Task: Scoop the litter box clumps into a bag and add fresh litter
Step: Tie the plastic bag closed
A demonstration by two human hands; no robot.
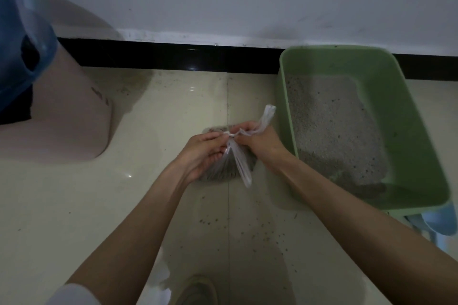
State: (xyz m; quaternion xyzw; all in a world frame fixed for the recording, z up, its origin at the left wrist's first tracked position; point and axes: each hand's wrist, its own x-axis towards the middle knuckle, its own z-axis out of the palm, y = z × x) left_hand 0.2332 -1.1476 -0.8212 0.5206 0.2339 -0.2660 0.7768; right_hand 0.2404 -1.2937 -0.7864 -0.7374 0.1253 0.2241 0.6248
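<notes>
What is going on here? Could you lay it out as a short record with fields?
activity: a person ties shut a clear plastic bag that holds grey litter
left hand: left hand pinches one bag handle at the knot
right hand: right hand pinches the other handle, whose end sticks up
litter box: green litter box on the right, by the wall, grey litter inside
floor: pale tiled floor, loose litter grains scattered on it near the box
other: blue scoop partly showing behind the box's near corner
</notes>
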